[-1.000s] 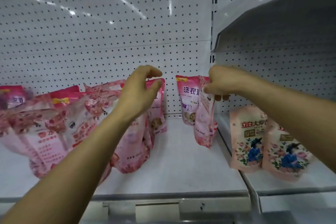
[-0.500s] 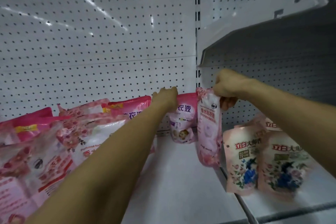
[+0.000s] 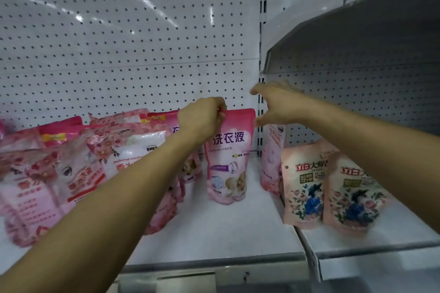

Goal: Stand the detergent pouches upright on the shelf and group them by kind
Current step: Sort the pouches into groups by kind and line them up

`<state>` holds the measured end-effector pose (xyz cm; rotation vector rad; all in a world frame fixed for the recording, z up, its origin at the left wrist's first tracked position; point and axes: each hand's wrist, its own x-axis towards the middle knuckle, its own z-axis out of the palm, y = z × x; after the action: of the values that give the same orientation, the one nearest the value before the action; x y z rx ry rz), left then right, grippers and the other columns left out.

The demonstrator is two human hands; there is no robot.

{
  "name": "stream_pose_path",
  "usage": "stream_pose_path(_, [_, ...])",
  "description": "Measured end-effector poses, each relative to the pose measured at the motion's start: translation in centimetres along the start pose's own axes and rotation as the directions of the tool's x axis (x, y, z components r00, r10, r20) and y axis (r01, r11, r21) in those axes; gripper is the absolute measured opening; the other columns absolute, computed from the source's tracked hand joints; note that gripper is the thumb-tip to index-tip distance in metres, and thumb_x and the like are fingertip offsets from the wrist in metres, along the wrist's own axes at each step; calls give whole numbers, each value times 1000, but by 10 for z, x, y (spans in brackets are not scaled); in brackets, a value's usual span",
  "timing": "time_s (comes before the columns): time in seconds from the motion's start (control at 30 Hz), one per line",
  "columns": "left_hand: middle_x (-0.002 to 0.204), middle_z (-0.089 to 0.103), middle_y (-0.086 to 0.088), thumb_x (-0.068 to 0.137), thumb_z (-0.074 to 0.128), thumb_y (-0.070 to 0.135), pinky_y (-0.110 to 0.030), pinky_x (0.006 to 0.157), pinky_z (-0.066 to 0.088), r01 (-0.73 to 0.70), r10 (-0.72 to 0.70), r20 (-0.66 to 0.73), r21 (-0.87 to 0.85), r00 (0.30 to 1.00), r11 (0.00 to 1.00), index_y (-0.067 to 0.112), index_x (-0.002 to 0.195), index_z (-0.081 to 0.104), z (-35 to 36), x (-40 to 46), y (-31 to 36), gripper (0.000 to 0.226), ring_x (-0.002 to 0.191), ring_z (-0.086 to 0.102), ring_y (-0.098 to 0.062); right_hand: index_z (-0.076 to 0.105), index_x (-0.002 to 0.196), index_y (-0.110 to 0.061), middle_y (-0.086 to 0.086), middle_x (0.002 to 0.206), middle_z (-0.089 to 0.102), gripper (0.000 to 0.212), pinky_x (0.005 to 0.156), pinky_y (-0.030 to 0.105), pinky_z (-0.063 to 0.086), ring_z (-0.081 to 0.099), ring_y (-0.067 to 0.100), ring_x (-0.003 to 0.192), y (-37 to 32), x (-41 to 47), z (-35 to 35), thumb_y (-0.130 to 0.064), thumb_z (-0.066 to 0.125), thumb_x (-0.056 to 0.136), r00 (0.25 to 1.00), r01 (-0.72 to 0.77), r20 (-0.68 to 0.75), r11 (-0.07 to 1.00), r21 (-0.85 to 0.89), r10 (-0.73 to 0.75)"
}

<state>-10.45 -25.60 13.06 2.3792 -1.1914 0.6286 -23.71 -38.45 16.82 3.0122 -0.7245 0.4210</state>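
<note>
Left hand (image 3: 202,118) pinching top-left corner of upright pink pouch (image 3: 227,157), pouch hanging at hand's 5 o'clock, right hand (image 3: 276,107) spread, empty, at pouch's 1 o'clock

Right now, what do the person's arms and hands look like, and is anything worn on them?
Both forearms are bare as far as the frame shows: no sleeve, glove or watch in view. The left hand and right hand carry no ring that I can make out, though the right hand is motion-blurred.

Glossy plastic pouches (image 3: 227,157) at centre; matt white perforated metal back panel (image 3: 131,50) above; smooth painted shelf (image 3: 214,233).
</note>
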Motion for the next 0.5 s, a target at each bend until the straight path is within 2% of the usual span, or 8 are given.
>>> stream_pose_path(0.07, [96, 70, 4, 96, 52, 27, -34, 72, 49, -13, 13, -35, -16, 999, 1000, 32, 99, 63, -13, -17, 2, 13, 91, 64, -25, 53, 128, -31, 0, 132, 54, 59, 101, 43, 42, 45, 23, 124, -11, -3, 3, -45, 76, 76, 980, 195, 28, 978, 77, -198])
stream_pose_path(0.13, [91, 71, 5, 94, 56, 28, -35, 72, 50, -30, 27, -82, -38, 996, 999, 32, 99, 65, -25, -34, 1, 10, 89, 65, -25, 66, 93, -23, -1, 94, 66, 21, 75, 33, 49, 60, 17, 89, -24, -7, 3, -36, 75, 80, 962, 260, 12, 930, 261, -272])
stream_pose_path(0.17, [89, 72, 6, 93, 58, 29, -36, 72, 52, -35, 28, -100, -77, 995, 996, 31, 97, 66, -31, -42, -2, 9, 87, 66, -25, 66, 78, -19, -2, 77, 64, 14, 65, 29, 46, 59, 13, 72, -29, -10, 1, -29, 74, 82, 956, 280, -19, 895, 347, -292])
stream_pose_path(0.23, [87, 74, 7, 89, 67, 27, -40, 76, 57, -9, -39, -140, -331, 989, 944, 28, 96, 71, -41, -62, -8, 8, 86, 70, -21, 68, 72, -13, 0, 68, 64, 17, 58, 26, 46, 56, 10, 60, -38, -17, -4, -24, 72, 85, 951, 294, -52, 837, 461, -306])
stream_pose_path(0.27, [90, 75, 6, 87, 71, 23, -40, 78, 59, 24, -116, -149, -511, 982, 859, 25, 99, 72, -45, -74, -9, 12, 87, 71, -18, 70, 76, -10, 3, 70, 66, 16, 58, 25, 48, 58, 10, 61, -42, -22, -6, -23, 72, 86, 947, 299, -53, 808, 509, -317])
stream_pose_path(0.33, [97, 74, 7, 84, 76, 13, -27, 75, 61, 73, -256, -99, -808, 962, 585, 18, 115, 67, -45, -105, -9, 33, 89, 73, -11, 73, 83, -8, 6, 76, 71, 13, 57, 21, 52, 62, 9, 61, -48, -29, -4, -21, 72, 86, 941, 306, -57, 760, 573, -335])
stream_pose_path(0.4, [97, 75, 7, 81, 76, 8, -18, 68, 58, 158, -305, 43, -919, 951, 362, 15, 122, 58, -33, -136, -7, 45, 84, 73, -4, 73, 85, -6, 9, 80, 73, 14, 56, 18, 53, 63, 10, 62, -53, -35, -2, -19, 71, 87, 936, 314, -75, 724, 615, -343])
stream_pose_path(0.5, [93, 78, -1, 74, 77, 19, -19, 64, 57, 327, -317, 232, -899, 920, 292, 8, 116, 62, -6, -178, -5, 46, 79, 75, -10, 71, 86, -2, 15, 82, 71, 18, 61, 24, 54, 62, 13, 65, -61, -39, -4, -20, 70, 88, 933, 326, -120, 658, 679, -339])
